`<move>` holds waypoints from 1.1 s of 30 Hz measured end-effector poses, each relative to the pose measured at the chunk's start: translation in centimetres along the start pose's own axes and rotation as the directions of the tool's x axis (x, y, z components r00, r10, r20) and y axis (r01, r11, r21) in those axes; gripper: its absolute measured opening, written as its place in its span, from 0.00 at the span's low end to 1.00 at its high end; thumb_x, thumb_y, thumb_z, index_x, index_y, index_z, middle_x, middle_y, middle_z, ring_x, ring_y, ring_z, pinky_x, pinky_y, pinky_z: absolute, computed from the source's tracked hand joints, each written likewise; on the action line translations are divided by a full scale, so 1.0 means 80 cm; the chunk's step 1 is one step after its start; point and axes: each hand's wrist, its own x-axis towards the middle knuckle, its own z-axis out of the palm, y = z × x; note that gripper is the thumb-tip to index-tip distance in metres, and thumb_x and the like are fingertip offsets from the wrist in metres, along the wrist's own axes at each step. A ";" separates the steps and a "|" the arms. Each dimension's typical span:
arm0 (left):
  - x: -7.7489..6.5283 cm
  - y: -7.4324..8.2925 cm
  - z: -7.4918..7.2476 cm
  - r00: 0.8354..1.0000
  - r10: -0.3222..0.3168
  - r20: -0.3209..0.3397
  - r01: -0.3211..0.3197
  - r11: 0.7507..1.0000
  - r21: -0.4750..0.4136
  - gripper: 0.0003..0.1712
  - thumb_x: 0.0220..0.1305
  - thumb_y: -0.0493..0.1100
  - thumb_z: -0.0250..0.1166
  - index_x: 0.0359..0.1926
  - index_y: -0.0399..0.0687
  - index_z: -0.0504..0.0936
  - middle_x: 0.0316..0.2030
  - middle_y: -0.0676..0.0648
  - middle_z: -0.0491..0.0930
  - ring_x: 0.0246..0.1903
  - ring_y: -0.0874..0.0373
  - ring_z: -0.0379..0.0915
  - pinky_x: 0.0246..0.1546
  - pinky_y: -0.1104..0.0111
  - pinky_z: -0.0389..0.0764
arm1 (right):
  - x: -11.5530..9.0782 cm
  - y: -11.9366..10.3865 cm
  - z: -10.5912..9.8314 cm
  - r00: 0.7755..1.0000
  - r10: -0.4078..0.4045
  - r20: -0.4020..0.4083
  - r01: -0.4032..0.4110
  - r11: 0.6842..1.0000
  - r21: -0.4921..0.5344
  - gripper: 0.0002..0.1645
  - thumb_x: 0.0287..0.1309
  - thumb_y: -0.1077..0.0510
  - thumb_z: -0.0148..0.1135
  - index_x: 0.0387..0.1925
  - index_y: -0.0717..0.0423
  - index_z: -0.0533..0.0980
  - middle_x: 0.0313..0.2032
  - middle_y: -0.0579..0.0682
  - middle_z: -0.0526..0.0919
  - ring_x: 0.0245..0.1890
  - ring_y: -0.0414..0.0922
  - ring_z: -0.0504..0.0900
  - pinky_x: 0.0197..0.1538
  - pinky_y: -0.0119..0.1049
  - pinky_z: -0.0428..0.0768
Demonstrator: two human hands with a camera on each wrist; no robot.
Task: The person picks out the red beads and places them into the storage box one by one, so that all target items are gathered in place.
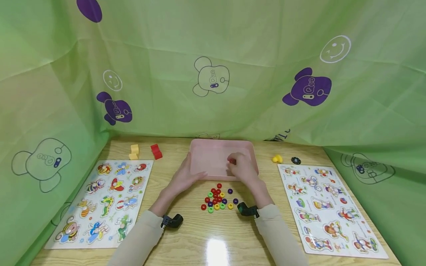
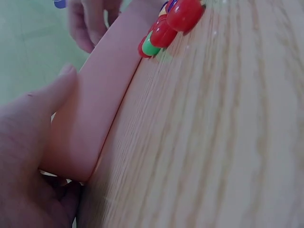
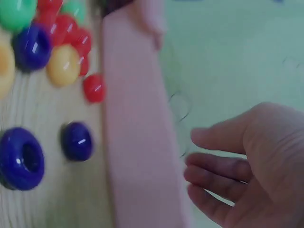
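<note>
A pink tray lies on the table. My left hand grips its near left corner, the thumb along the front wall and the fingers around the side, as the left wrist view shows. Over the tray's right part is my right hand, fingers bent downward. A red bead shows right by its fingertips in the head view. In the right wrist view a gap separates the thumb from the fingers, and no bead shows there. Loose red, green, yellow and purple beads lie in front of the tray.
Picture puzzle boards lie at the left and right. Behind them are a yellow block, a red block, a small yellow piece and a black disc. A green printed curtain encloses the table.
</note>
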 end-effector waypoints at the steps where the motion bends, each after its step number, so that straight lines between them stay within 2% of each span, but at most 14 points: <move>1: 0.000 0.000 0.000 1.000 0.003 -0.002 -0.003 1.000 0.003 0.65 0.47 0.65 0.68 0.71 0.68 0.28 0.73 0.45 0.43 0.70 0.46 0.47 0.63 0.44 0.58 | -0.003 -0.006 -0.004 1.000 -0.026 0.006 0.026 1.000 0.005 0.10 0.53 0.63 0.62 0.39 0.59 0.80 0.35 0.51 0.81 0.35 0.44 0.76 0.38 0.36 0.76; 5: 0.001 0.003 -0.003 1.000 0.028 0.000 -0.028 1.000 0.004 0.66 0.44 0.65 0.70 0.70 0.72 0.28 0.73 0.44 0.45 0.69 0.47 0.49 0.62 0.45 0.60 | -0.021 -0.032 -0.023 0.991 -0.123 0.054 0.123 0.992 0.010 0.09 0.53 0.63 0.62 0.38 0.55 0.81 0.34 0.49 0.82 0.34 0.41 0.77 0.40 0.35 0.77; 10: 0.002 0.006 -0.002 1.000 -0.003 -0.011 0.004 1.000 0.009 0.66 0.45 0.64 0.70 0.70 0.71 0.29 0.73 0.46 0.43 0.70 0.47 0.48 0.62 0.44 0.60 | -0.056 -0.055 -0.023 0.949 -0.243 0.200 0.259 0.964 -0.058 0.11 0.53 0.62 0.62 0.39 0.51 0.82 0.32 0.45 0.82 0.30 0.35 0.74 0.36 0.30 0.75; 13: 0.002 0.006 -0.002 1.000 0.021 -0.023 -0.021 1.000 -0.003 0.65 0.45 0.62 0.70 0.70 0.72 0.30 0.72 0.45 0.47 0.68 0.47 0.51 0.60 0.45 0.62 | -0.071 -0.058 -0.011 0.917 -0.295 0.267 0.343 0.927 -0.151 0.18 0.54 0.63 0.61 0.48 0.49 0.79 0.32 0.43 0.81 0.27 0.35 0.73 0.32 0.27 0.74; 15: 0.001 0.005 -0.002 0.998 0.051 -0.028 -0.051 0.999 -0.014 0.64 0.46 0.61 0.71 0.70 0.73 0.31 0.71 0.45 0.49 0.68 0.47 0.53 0.60 0.46 0.63 | -0.076 -0.057 -0.003 0.905 -0.310 0.292 0.381 0.894 -0.234 0.20 0.54 0.64 0.60 0.49 0.49 0.78 0.33 0.44 0.81 0.28 0.36 0.73 0.32 0.28 0.74; 18: 0.001 0.002 -0.001 0.997 0.073 -0.031 -0.073 0.997 -0.016 0.64 0.45 0.61 0.71 0.70 0.75 0.31 0.71 0.45 0.51 0.67 0.49 0.54 0.60 0.47 0.64 | -0.080 -0.053 0.010 0.897 -0.323 0.302 0.417 0.846 -0.332 0.17 0.53 0.66 0.59 0.45 0.51 0.80 0.34 0.44 0.81 0.31 0.37 0.75 0.36 0.30 0.77; 20: 0.001 0.000 0.000 0.997 0.069 -0.034 -0.069 0.998 -0.009 0.64 0.45 0.62 0.71 0.69 0.76 0.31 0.71 0.45 0.51 0.67 0.50 0.54 0.61 0.49 0.64 | -0.080 -0.050 0.015 0.898 -0.319 0.304 0.420 0.830 -0.368 0.13 0.52 0.66 0.60 0.39 0.52 0.81 0.34 0.44 0.80 0.33 0.37 0.76 0.39 0.31 0.78; 28: 0.000 -0.001 0.001 0.998 0.057 -0.040 -0.057 0.998 0.010 0.64 0.45 0.64 0.70 0.69 0.76 0.30 0.70 0.45 0.52 0.66 0.50 0.56 0.58 0.47 0.66 | -0.079 -0.048 0.017 0.908 -0.291 0.302 0.392 0.844 -0.366 0.10 0.53 0.65 0.60 0.37 0.53 0.81 0.33 0.44 0.78 0.30 0.37 0.74 0.37 0.30 0.77; 31: 0.000 0.000 0.001 0.998 0.047 -0.041 -0.046 0.999 0.020 0.64 0.46 0.63 0.69 0.69 0.75 0.30 0.70 0.44 0.51 0.67 0.49 0.55 0.58 0.46 0.65 | -0.076 -0.050 0.011 0.906 -0.296 0.301 0.390 0.860 -0.330 0.07 0.55 0.63 0.60 0.35 0.53 0.81 0.31 0.44 0.79 0.29 0.36 0.73 0.36 0.30 0.76; 33: -0.001 0.000 0.001 0.999 0.027 -0.037 -0.026 0.999 0.033 0.64 0.46 0.64 0.69 0.69 0.73 0.28 0.71 0.44 0.49 0.67 0.47 0.54 0.59 0.45 0.64 | -0.072 -0.051 0.004 0.914 -0.298 0.274 0.375 0.878 -0.297 0.06 0.54 0.61 0.62 0.34 0.53 0.82 0.30 0.44 0.80 0.28 0.36 0.73 0.35 0.29 0.76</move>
